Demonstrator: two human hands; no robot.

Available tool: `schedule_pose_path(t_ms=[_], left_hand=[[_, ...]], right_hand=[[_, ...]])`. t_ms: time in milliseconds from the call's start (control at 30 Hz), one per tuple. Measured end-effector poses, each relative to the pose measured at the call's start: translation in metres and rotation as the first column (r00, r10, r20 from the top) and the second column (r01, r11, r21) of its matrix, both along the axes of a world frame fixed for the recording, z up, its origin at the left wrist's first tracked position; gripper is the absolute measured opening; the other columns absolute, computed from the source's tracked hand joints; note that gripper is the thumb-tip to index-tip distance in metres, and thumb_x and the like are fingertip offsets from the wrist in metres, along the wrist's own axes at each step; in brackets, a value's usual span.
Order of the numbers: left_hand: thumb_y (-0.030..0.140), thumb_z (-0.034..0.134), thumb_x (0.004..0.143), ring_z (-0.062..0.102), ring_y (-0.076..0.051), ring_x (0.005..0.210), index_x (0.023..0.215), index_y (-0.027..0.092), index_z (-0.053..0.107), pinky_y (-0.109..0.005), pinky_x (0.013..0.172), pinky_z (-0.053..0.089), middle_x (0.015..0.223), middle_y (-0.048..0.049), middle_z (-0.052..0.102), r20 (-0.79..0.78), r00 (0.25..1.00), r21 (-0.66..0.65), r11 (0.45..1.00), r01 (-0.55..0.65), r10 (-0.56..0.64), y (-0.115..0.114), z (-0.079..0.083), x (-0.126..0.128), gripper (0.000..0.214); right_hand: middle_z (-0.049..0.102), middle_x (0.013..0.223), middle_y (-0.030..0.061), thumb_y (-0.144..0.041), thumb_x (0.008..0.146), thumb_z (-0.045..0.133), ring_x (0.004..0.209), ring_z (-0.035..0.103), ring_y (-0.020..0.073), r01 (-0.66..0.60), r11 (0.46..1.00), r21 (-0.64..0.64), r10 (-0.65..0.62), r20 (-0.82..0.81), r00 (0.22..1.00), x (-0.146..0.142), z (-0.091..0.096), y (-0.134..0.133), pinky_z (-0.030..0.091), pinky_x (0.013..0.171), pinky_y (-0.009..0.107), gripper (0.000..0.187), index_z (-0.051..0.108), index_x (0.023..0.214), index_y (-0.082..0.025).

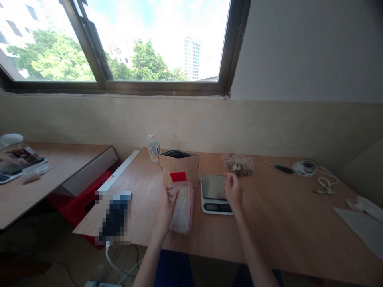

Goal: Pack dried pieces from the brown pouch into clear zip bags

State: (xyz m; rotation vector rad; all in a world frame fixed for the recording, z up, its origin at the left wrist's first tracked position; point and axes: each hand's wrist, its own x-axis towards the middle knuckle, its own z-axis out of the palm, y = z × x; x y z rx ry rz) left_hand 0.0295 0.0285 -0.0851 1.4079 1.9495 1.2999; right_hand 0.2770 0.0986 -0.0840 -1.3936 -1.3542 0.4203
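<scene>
My left hand [169, 201] is over the left edge of a stack of clear zip bags [182, 215] with red seal lines. Its thumb stands apart from the fingers, and nothing shows in its grasp. Behind the stack stands a brown paper pouch [181, 163], its top open and a red label [178, 176] on its front. My right hand [234, 191] is above the right side of a kitchen scale [214, 187] with a steel plate. Its fingers are curled towards the thumb; anything between them is too small to make out.
A clear bag of pale brown dried pieces [239, 166] lies behind the scale. A water bottle [153, 148] stands left of the pouch. Rightward are a screwdriver [281, 168], a white dome camera [304, 168] and a cable [326, 185]. A blurred-out dark object [115, 217] lies left.
</scene>
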Motion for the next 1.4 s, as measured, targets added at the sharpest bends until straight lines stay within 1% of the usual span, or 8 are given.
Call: schedule_pose_path(t_ms=[200,300,400,633,800,967,1200,1400], left_hand=[[0.037,0.047,0.085,0.052,-0.034,0.11,0.128,0.006,0.043,-0.05,0.086,0.043,0.122,-0.024,0.051,-0.481,0.857,0.116,0.982,-0.15,0.188,-0.01,0.009,0.008,0.053],[0.031,0.036,0.091,0.045,-0.029,0.122,0.131,0.019,0.044,-0.047,0.094,0.041,0.138,-0.0152,0.043,-0.601,0.799,0.075,0.996,0.038,0.014,-0.016,0.011,0.022,0.043],[0.036,0.035,0.09,0.033,-0.029,0.133,0.132,0.015,0.047,-0.046,0.106,0.03,0.144,-0.0146,0.038,-0.717,0.674,-0.091,0.982,0.164,-0.179,-0.012,-0.011,0.028,0.048],[0.042,0.027,0.091,0.022,-0.026,0.138,0.142,0.014,0.032,-0.047,0.111,0.02,0.149,-0.0118,0.027,-0.711,0.585,-0.341,0.919,0.199,-0.39,0.003,-0.057,0.016,0.058],[0.036,0.034,0.09,0.033,-0.024,0.134,0.134,0.016,0.043,-0.047,0.111,0.021,0.144,-0.0118,0.04,-0.534,0.761,-0.233,0.929,0.286,-0.368,0.002,-0.049,0.008,0.05],[0.031,0.035,0.09,0.052,-0.021,0.118,0.117,0.021,0.054,-0.042,0.101,0.037,0.123,-0.0093,0.06,-0.141,0.918,0.044,0.924,0.38,-0.37,-0.005,-0.007,0.021,0.035],[0.036,0.048,0.088,0.044,-0.02,0.122,0.128,0.025,0.045,-0.034,0.101,0.035,0.133,-0.0074,0.048,0.223,0.774,0.173,0.806,0.567,-0.593,-0.038,0.062,0.088,0.042],[0.042,0.052,0.085,0.049,-0.011,0.069,0.083,0.017,0.054,-0.023,0.064,0.038,0.077,0.0002,0.053,0.418,0.643,0.081,0.731,0.677,-0.642,-0.048,0.061,0.092,0.026]], right_hand=[[0.055,0.099,0.0194,-0.022,0.076,0.045,0.097,0.051,0.0296,0.16,0.985,0.07,-0.175,0.423,0.889,0.067,-0.039,0.072,0.042,0.086,0.043,0.03,0.056,0.1,-0.008],[0.049,0.107,0.0206,-0.015,0.07,0.05,0.102,0.047,0.0318,0.224,0.974,0.005,-0.19,0.552,0.812,0.072,-0.056,0.086,0.039,0.089,0.045,0.04,0.053,0.109,-0.007],[0.046,0.11,0.0199,-0.016,0.072,0.052,0.104,0.045,0.0327,0.266,0.964,0.018,-0.224,0.596,0.771,0.07,-0.064,0.092,0.037,0.089,0.045,0.04,0.05,0.112,-0.01],[0.054,0.096,0.0126,-0.012,0.069,0.048,0.095,0.05,0.026,0.234,0.971,0.041,-0.224,0.48,0.848,0.085,-0.06,0.092,0.041,0.085,0.039,0.023,0.05,0.092,-0.015],[0.056,0.088,0.0087,-0.024,0.066,0.053,0.084,0.054,0.0229,0.268,0.962,0.053,-0.269,0.343,0.9,0.099,-0.041,0.07,0.045,0.077,0.036,0.024,0.048,0.088,-0.017],[0.059,0.086,0.0057,-0.041,0.063,0.062,0.072,0.055,0.0181,0.352,0.936,0.021,-0.342,-0.186,0.921,0.097,0.015,0.018,0.045,0.067,0.031,0.041,0.048,0.094,-0.018],[0.06,0.077,0.0016,-0.044,0.076,0.049,0.07,0.057,0.0158,0.169,0.985,0.013,-0.133,-0.559,0.818,0.042,0.083,-0.077,0.045,0.063,0.026,0.029,0.057,0.084,-0.017],[0.063,0.076,0.0013,-0.049,0.079,0.048,0.071,0.059,0.0173,-0.082,0.983,-0.164,-0.033,-0.597,0.802,0.004,0.072,-0.117,0.046,0.062,0.025,0.032,0.058,0.08,-0.018]])
